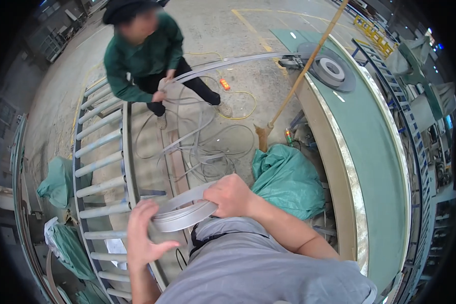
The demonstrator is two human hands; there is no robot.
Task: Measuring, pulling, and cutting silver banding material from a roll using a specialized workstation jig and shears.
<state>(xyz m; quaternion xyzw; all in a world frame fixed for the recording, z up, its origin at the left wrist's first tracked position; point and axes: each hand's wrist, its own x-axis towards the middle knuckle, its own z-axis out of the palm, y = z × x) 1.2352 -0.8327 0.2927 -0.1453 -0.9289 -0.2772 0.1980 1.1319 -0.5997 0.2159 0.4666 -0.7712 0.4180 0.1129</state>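
Note:
In front of my waist a coil of flat grey edging strip [181, 219] is tilted, its windings lying in a flat ring. My right hand [231, 195] is closed round the coil's right side. At the coil's left edge my left hand [143, 234] is open, thumb stretched out and apart from the fingers; whether its fingertips touch the strip I cannot tell. A co-worker [142, 55] in a green top stands ahead on the left, both hands on more grey strip [228, 63]. Loose loops of strip [202, 152] lie tangled on the floor between us.
A roller conveyor [102, 188] runs along my left. To the right stands a long green-topped table [372, 147] bearing a large grey strip roll [334, 71]. A green sack [289, 177] and an upright broom [299, 81] are beside it. A yellow cable [253, 101] crosses the floor.

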